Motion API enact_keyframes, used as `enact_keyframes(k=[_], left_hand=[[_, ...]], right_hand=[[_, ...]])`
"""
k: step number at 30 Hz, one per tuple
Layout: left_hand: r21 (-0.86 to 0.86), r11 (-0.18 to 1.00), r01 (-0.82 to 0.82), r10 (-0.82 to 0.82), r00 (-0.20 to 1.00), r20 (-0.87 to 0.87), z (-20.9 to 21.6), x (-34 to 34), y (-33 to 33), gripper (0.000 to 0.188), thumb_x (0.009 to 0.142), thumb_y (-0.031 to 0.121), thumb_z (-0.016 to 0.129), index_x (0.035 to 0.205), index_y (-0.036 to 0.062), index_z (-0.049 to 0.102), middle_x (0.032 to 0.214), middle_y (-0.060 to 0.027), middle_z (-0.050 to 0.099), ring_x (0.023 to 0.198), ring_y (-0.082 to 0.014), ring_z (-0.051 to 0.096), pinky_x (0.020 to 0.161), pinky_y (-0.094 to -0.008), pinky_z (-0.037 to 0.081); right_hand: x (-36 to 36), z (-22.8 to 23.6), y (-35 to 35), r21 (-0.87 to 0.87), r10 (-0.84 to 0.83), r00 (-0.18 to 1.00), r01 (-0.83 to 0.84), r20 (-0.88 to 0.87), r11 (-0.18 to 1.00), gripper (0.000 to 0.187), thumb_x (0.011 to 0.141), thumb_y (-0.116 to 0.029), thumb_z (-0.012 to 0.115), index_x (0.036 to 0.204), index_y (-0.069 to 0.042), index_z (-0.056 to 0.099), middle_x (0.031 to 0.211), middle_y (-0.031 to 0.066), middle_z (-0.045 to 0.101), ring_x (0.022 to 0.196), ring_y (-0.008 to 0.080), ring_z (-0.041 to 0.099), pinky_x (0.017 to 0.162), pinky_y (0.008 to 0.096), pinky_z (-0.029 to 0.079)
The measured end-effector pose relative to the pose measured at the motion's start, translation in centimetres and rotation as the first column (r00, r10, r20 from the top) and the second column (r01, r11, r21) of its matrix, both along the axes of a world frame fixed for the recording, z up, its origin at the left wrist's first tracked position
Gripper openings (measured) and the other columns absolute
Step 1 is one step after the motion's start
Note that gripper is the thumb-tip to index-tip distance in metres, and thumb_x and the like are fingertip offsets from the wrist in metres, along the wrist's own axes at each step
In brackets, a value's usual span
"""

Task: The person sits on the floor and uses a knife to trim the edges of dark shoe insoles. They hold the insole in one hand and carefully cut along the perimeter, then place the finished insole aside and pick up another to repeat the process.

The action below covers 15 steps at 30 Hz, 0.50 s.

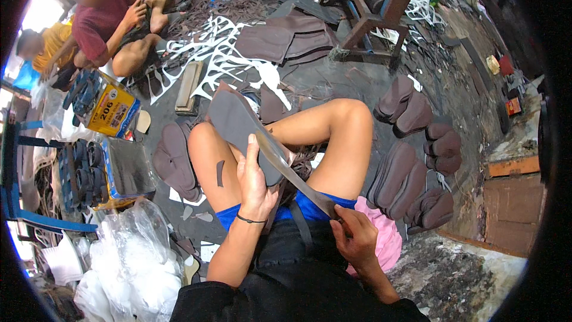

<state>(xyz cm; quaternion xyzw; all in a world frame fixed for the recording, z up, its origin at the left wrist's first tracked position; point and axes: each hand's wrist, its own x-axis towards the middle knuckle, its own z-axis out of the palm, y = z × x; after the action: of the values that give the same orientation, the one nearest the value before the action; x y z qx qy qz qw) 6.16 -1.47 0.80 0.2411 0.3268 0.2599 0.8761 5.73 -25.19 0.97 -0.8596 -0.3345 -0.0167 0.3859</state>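
Across my lap, my left hand (253, 185) is closed round a grey sandal sole (237, 124), its thumb lying along the upper face. The sole tilts, with its broad end away from me. My right hand (354, 234) is closed on the near end of a long, narrow, shiny grey-brown blade-like piece (302, 187). This piece runs along the sole's right edge. I cannot tell whether it is a knife or a trimmed strip. A small dark curved offcut (220, 173) rests on my left thigh.
Stacks of brown soles (393, 179) lie to my right, more brown soles (176, 158) to my left. A whetstone-like block (189, 86), white cut-out scraps (220, 53) and a metal-looking stand (375, 24) are ahead. Clear plastic bags (134, 262) sit near left. Two other people sit far left.
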Motion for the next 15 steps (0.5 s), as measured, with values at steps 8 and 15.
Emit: enact_keyframes(k=[8,15], left_hand=[[0.055,0.998,0.009,-0.003,0.993,-0.116,-2.8,-2.2,-0.8,0.027,0.104,0.032,0.054,0.111,0.0065,0.057,0.089,-0.0072,0.064,0.075,-0.0173,0.065,0.067,-0.0329,0.057],[0.104,0.993,0.058,-0.038,0.983,-0.181,-3.7,-4.3,-1.3,0.026,0.104,0.034,0.054,0.110,0.0086,0.057,0.093,-0.0032,0.064,0.079,-0.0122,0.064,0.068,-0.0277,0.055]], right_hand=[[0.8,3.4,1.7,-0.081,0.019,0.915,-0.057,-0.403,0.995,0.026,0.091,-0.017,0.071,0.114,-0.005,0.068,0.089,0.0123,0.070,0.067,0.0258,0.067,0.062,0.0360,0.054],[1.8,0.1,5.4,0.017,0.106,0.911,-0.109,-0.398,0.994,0.026,0.092,-0.019,0.070,0.116,-0.008,0.069,0.083,0.0130,0.067,0.064,0.0251,0.065,0.061,0.0373,0.052]])
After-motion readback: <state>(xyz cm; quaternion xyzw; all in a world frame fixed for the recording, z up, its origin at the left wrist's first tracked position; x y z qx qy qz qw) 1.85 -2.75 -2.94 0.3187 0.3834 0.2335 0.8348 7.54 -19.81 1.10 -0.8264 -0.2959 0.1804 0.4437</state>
